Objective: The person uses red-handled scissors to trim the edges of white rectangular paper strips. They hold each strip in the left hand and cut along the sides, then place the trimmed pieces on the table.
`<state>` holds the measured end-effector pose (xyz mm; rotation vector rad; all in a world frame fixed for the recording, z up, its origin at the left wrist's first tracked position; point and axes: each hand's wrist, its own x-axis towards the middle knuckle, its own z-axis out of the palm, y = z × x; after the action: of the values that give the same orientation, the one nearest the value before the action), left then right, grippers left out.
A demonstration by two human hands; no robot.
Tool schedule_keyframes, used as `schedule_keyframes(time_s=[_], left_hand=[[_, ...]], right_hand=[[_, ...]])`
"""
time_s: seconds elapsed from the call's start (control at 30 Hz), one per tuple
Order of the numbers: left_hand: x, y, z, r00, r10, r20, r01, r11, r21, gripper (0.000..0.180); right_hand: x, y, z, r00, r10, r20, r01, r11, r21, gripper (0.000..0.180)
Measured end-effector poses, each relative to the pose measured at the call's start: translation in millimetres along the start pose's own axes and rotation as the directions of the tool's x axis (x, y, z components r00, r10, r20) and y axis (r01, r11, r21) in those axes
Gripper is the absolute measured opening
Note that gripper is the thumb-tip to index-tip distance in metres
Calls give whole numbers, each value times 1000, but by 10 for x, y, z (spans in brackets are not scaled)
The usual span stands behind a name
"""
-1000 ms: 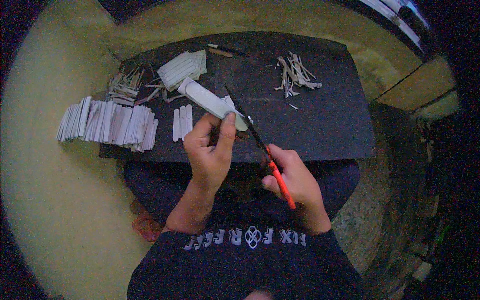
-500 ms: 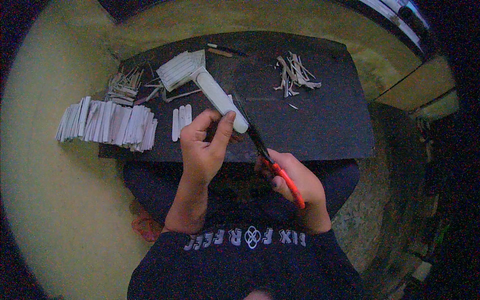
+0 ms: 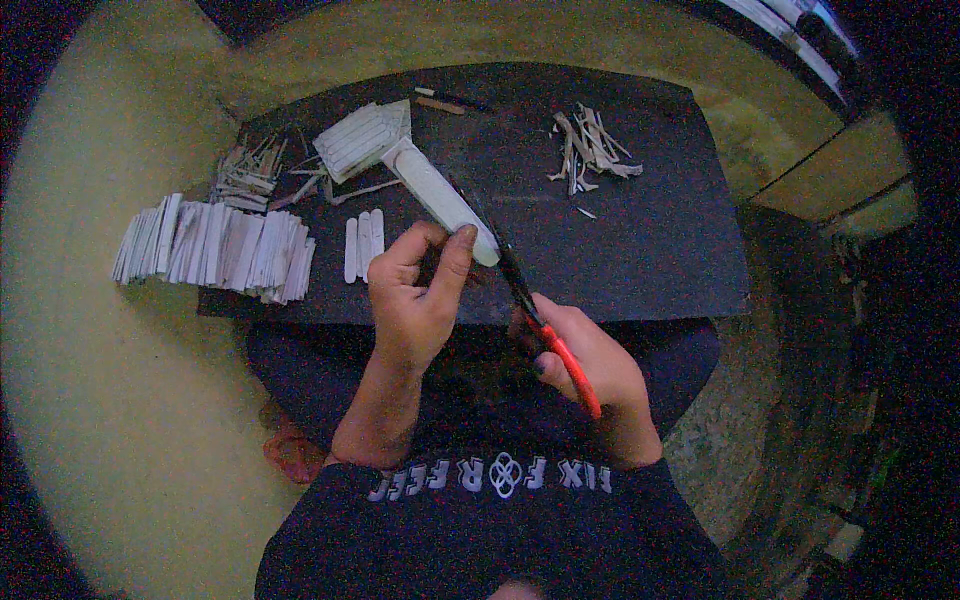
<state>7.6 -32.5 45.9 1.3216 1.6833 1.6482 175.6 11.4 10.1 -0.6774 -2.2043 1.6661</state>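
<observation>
My left hand [image 3: 412,285] pinches a long white strip [image 3: 437,190] with a rounded near end, between thumb and fingers. Its far end meets a white piece with drawn stick outlines [image 3: 360,142]; whether the two are joined I cannot tell. In my right hand [image 3: 590,350] are scissors with red handles [image 3: 567,362], my fingers closed around the grips. The dark blades lie along the strip's right edge, by its rounded end. Three small white round-ended sticks [image 3: 364,245] lie on the black table just left of my left hand.
Many white strips stand packed in a row [image 3: 215,248] at the table's left edge. Behind them is a heap of thin offcuts [image 3: 252,172]. Curled scraps [image 3: 592,145] lie at the far right of the black table [image 3: 650,250]. A dark pen [image 3: 455,99] rests at the back.
Both hands have shifted slightly, the left one a little to the right. The scissors' blades have moved slightly up and left along the strip's edge.
</observation>
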Motion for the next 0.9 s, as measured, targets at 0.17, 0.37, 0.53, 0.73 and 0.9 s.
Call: schedule_keyframes(time_s=[0.17,0.37,0.53,0.73,0.9], left_hand=[[7,12,6,1000,14,-18,-14,1000,-11,15],[35,0,-44,1000,8,20,-9,999,38,16],[45,-9,-72,999,-24,48,24,1000,-5,13],[69,-6,-94,997,16,78,-19,999,44,14],[94,0,-94,996,43,74,-45,999,26,20]], right_hand=[[3,-41,18,1000,-21,-14,23,996,88,41],[10,-1,34,998,-57,-24,60,992,107,43],[24,-8,36,999,-52,-10,53,990,132,43],[18,-6,37,999,-29,-37,32,996,84,42],[21,-29,43,998,-12,-54,19,992,129,45]])
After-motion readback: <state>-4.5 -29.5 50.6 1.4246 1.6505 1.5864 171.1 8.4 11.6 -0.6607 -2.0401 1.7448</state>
